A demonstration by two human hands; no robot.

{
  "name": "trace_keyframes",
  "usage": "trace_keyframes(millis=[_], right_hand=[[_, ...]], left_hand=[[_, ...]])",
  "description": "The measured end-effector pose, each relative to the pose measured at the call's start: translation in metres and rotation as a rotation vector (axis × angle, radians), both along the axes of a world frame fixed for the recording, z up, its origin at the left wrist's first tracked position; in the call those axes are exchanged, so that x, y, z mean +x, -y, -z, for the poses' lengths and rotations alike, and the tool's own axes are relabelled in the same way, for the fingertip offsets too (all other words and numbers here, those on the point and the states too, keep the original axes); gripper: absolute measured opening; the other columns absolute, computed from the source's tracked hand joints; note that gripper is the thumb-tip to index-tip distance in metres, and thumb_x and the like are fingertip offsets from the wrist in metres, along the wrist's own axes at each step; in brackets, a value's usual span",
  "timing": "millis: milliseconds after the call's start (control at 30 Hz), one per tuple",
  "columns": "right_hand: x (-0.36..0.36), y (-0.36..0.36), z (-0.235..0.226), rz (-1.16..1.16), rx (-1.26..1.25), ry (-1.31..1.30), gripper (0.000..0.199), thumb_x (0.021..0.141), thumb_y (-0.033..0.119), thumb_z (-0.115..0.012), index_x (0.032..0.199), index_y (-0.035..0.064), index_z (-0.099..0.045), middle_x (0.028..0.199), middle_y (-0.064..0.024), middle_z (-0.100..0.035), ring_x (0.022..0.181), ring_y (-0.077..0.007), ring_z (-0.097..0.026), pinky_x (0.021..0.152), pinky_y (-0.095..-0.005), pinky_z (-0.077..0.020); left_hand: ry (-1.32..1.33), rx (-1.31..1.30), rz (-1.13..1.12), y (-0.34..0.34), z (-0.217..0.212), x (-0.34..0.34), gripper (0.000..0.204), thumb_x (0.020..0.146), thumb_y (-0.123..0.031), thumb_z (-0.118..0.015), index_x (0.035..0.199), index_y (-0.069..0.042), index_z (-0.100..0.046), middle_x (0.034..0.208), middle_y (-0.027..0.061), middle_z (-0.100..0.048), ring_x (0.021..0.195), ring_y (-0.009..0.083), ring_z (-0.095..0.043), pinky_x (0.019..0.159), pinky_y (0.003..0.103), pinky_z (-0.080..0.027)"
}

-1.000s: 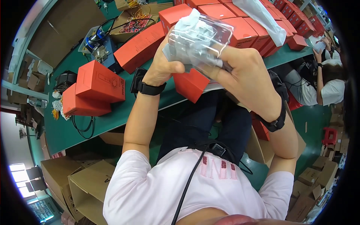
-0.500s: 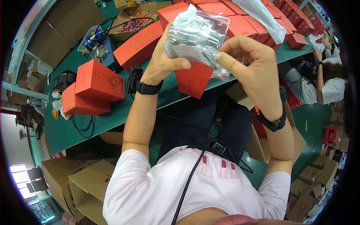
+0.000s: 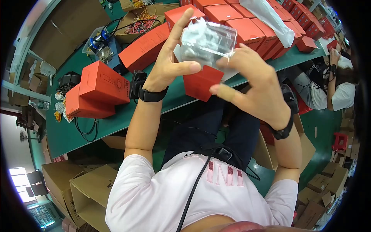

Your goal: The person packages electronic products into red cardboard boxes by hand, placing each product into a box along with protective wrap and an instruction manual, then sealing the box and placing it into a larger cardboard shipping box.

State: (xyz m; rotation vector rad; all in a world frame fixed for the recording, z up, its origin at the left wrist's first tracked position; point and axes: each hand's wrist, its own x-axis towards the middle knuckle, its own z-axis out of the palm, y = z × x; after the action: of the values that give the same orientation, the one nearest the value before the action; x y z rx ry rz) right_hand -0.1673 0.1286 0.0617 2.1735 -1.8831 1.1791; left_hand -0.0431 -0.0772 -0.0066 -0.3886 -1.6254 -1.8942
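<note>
A clear plastic package [image 3: 210, 40] with white and grey contents sits between my hands above the table. My left hand [image 3: 172, 62] supports it from the left, index finger stretched up along its side and thumb across its lower corner; the other fingers are hidden behind it. My right hand [image 3: 257, 83] is at the package's right side, slightly blurred. Its thumb stands well apart from the fingers, whose tips reach the package's lower right corner, and no firm grip shows. Just below the package, a red box flap or panel [image 3: 203, 83] hangs over the table's near edge.
Red boxes [image 3: 247, 33] stand in rows at the back right, a white plastic bag [image 3: 266, 19] on top. Two red boxes [image 3: 102, 83] and a long red box [image 3: 145, 48] are to the left on the green table [image 3: 77, 135]. Another person [image 3: 342, 77] sits at right.
My right thumb has come away from the plastic, and the right hand has opened and lowered slightly. The left index finger now points up more, and the package has turned a little.
</note>
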Motion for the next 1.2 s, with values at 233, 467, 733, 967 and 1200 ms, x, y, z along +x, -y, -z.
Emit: trace_keyframes(millis=[233, 467, 733, 967, 1200], right_hand=[[0.004, 0.003, 0.034, 0.195, -0.281, -0.288, 0.039, 0.069, 0.019, -0.090, 0.095, -0.0005, -0.068, 0.106, -0.0142, -0.064, 0.108, -0.0368, -0.060, 0.090, -0.0430, -0.0523], [0.016, -0.003, 0.031, 0.351, -0.211, -0.197, 0.040, 0.071, 0.013, -0.087, 0.104, 0.0019, -0.068, 0.112, -0.0144, -0.066, 0.120, -0.0372, -0.056, 0.098, -0.0463, -0.0478], [0.003, 0.005, 0.025, 0.079, -0.203, -0.248, 0.024, 0.073, 0.006, -0.082, 0.091, 0.0055, -0.065, 0.109, -0.0075, -0.071, 0.126, -0.0368, -0.055, 0.112, -0.0565, -0.0362], [-0.003, 0.012, 0.025, 0.006, -0.290, -0.426, 0.023, 0.073, 0.008, -0.079, 0.086, 0.0061, -0.061, 0.106, -0.0080, -0.070, 0.118, -0.0322, -0.062, 0.111, -0.0565, -0.0399], [-0.010, -0.004, 0.049, 0.032, -0.340, -0.411, 0.018, 0.082, 0.009, -0.074, 0.098, 0.0061, -0.067, 0.101, -0.0101, -0.073, 0.115, -0.0333, -0.065, 0.109, -0.0536, -0.0438]], left_hand=[[0.168, 0.031, -0.326, -0.029, -0.018, 0.001, 0.080, 0.090, -0.012, -0.065, 0.159, -0.005, -0.026, 0.140, 0.0200, -0.055, 0.125, 0.0242, -0.057, 0.102, 0.036, -0.048], [0.334, 0.051, -0.377, -0.039, -0.007, 0.013, 0.079, 0.086, 0.000, -0.066, 0.156, -0.001, -0.030, 0.128, 0.0098, -0.057, 0.109, 0.0146, -0.060, 0.092, 0.029, -0.051], [0.220, -0.253, -0.326, -0.019, -0.005, 0.032, 0.088, 0.067, -0.031, -0.090, 0.137, -0.003, -0.045, 0.122, 0.0073, -0.057, 0.112, 0.0174, -0.058, 0.102, 0.033, -0.045], [0.204, -0.348, -0.077, 0.019, -0.014, 0.037, 0.069, 0.077, -0.023, -0.089, 0.134, 0.000, -0.059, 0.131, 0.0088, -0.062, 0.119, 0.0176, -0.060, 0.106, 0.036, -0.045], [0.378, -0.333, -0.321, -0.006, -0.016, 0.036, 0.052, 0.095, -0.014, -0.071, 0.143, -0.004, -0.056, 0.133, 0.0098, -0.065, 0.113, 0.0160, -0.065, 0.097, 0.033, -0.053]])
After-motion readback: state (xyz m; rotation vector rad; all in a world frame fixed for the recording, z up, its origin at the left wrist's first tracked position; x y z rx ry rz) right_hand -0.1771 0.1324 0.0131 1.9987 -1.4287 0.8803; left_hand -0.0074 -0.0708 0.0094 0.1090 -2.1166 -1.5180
